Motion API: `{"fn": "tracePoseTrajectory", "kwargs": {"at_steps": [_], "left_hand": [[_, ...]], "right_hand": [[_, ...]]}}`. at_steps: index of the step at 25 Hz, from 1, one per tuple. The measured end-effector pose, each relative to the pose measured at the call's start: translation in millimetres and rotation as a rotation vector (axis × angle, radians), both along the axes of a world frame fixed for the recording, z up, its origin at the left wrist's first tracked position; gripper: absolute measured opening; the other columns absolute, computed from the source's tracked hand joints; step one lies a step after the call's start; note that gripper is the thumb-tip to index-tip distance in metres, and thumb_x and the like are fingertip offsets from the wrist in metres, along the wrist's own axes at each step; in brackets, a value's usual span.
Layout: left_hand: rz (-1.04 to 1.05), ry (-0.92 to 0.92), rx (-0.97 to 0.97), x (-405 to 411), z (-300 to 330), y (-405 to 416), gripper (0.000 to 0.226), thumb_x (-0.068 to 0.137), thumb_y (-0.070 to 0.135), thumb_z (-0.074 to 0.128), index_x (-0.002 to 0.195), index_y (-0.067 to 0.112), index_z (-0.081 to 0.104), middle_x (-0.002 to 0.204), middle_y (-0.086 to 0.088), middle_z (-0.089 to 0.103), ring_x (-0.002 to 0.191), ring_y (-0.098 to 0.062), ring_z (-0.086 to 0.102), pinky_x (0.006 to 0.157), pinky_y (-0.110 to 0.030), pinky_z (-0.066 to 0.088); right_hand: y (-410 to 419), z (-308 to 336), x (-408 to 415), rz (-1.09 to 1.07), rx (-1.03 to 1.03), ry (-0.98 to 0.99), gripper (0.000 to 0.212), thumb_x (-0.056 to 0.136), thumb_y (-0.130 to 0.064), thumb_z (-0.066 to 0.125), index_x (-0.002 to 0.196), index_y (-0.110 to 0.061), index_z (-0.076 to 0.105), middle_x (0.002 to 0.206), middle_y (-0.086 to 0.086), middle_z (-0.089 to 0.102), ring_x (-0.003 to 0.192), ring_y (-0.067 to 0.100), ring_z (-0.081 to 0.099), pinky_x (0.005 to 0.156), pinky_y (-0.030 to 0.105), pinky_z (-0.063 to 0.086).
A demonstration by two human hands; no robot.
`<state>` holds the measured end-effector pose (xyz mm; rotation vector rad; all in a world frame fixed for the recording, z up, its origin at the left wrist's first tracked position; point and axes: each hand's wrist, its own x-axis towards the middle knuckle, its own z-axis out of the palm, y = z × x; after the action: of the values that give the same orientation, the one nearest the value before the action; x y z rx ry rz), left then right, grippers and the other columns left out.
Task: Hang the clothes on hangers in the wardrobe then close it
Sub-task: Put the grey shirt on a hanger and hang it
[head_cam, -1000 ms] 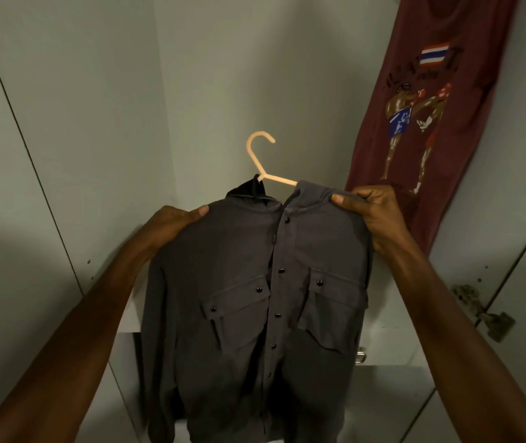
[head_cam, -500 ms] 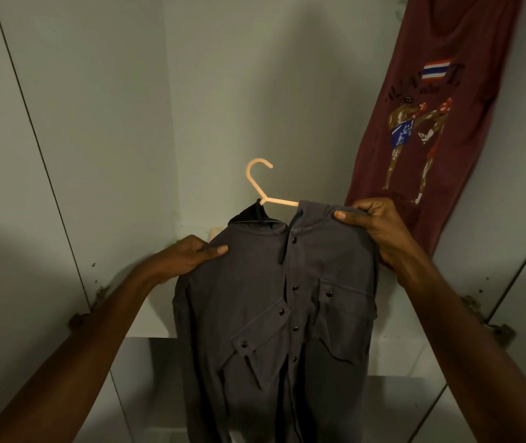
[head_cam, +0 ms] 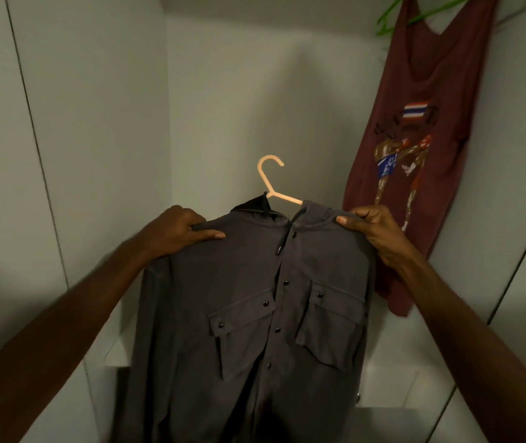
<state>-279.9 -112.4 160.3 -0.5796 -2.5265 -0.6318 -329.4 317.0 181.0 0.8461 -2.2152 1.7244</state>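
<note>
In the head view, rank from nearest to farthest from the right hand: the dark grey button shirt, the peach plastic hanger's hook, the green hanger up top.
1. Dark grey button shirt: its shoulder is in the right hand.
2. Peach plastic hanger: hook up and left of that hand.
3. Green hanger: top right, holding the maroon tank top.

We record a maroon tank top [head_cam: 427,75] hanging at upper right from a green hanger [head_cam: 394,19]. Its front bears a striped flag print [head_cam: 416,110] above two kickboxer figures [head_cam: 399,164]. Below it a white ledge [head_cam: 392,385] runs across, with a small metal fitting [head_cam: 358,398] at its edge, too small to identify. A dark vertical seam [head_cam: 38,155] crosses the white left panel [head_cam: 102,123].
</note>
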Motion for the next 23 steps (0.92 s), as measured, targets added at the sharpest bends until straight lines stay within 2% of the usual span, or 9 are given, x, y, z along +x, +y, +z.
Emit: {"fn": "tracePoseTrajectory", "kwargs": {"at_steps": [3,6,9,12,15,18,20,23], "left_hand": [[-0.005,0.017,-0.037,-10,34,0,0.084,0.075,0.088,0.050,0.057,0.006,0.059,0.052,-0.004,0.058,0.050,-0.013,0.054,0.058,-0.028,0.041],[-0.030,0.040,-0.037,-13,75,1,0.086,0.068,0.090,0.059,0.055,0.004,0.055,0.049,-0.003,0.054,0.048,-0.010,0.047,0.054,-0.024,0.033],[-0.041,0.017,-0.091,-14,109,-4,0.069,0.069,0.068,0.082,0.050,0.008,0.054,0.047,-0.001,0.048,0.046,-0.006,0.042,0.050,-0.024,0.028],[-0.100,0.013,-0.140,-12,123,-8,0.049,0.079,0.054,0.082,0.046,0.026,0.057,0.045,0.009,0.048,0.045,-0.005,0.044,0.050,-0.022,0.031],[-0.085,0.147,-0.096,-9,128,-2,0.048,0.083,0.056,0.073,0.051,0.025,0.053,0.049,0.009,0.052,0.048,-0.008,0.051,0.052,-0.021,0.032],[-0.058,0.254,-0.077,-8,130,6,0.055,0.085,0.067,0.066,0.053,0.026,0.050,0.056,0.009,0.057,0.052,-0.010,0.054,0.053,-0.019,0.032],[-0.071,0.259,-0.047,-10,124,8,0.058,0.083,0.073,0.061,0.055,0.023,0.052,0.059,0.006,0.059,0.053,-0.009,0.054,0.054,-0.018,0.034],[-0.160,0.163,0.025,-12,110,13,0.054,0.085,0.063,0.069,0.058,0.017,0.057,0.056,0.003,0.057,0.054,-0.006,0.053,0.055,-0.019,0.034]], "right_hand": [[3,30,-3,-0.068,-0.125,0.076,0.041,0.085,-0.022,0.077,0.084,0.017,0.066,0.078,0.027,0.065,0.072,0.031,0.057,0.061,0.029,0.044],[2,59,-2,-0.075,-0.175,0.145,0.040,0.083,-0.022,0.077,0.085,0.017,0.067,0.078,0.023,0.065,0.072,0.029,0.057,0.063,0.029,0.044],[0,74,-1,-0.051,-0.170,0.169,0.039,0.085,-0.023,0.075,0.086,0.016,0.066,0.079,0.023,0.065,0.071,0.027,0.058,0.063,0.030,0.045],[2,78,3,0.008,-0.104,0.146,0.033,0.089,-0.020,0.071,0.089,0.012,0.069,0.081,0.022,0.067,0.070,0.026,0.062,0.062,0.029,0.050],[10,83,4,0.054,-0.131,0.067,0.022,0.092,-0.013,0.068,0.101,0.006,0.073,0.094,0.020,0.073,0.081,0.025,0.068,0.072,0.028,0.057],[16,80,-5,0.170,-0.138,-0.088,0.034,0.089,-0.008,0.071,0.118,0.009,0.066,0.113,0.024,0.069,0.096,0.031,0.066,0.084,0.031,0.057],[19,74,-8,0.235,-0.119,-0.234,0.037,0.086,-0.001,0.068,0.123,0.007,0.065,0.121,0.025,0.068,0.102,0.033,0.066,0.089,0.032,0.057],[18,66,-7,0.240,0.053,-0.323,0.037,0.088,0.008,0.061,0.125,0.005,0.067,0.126,0.026,0.067,0.111,0.037,0.065,0.097,0.035,0.054]]}}
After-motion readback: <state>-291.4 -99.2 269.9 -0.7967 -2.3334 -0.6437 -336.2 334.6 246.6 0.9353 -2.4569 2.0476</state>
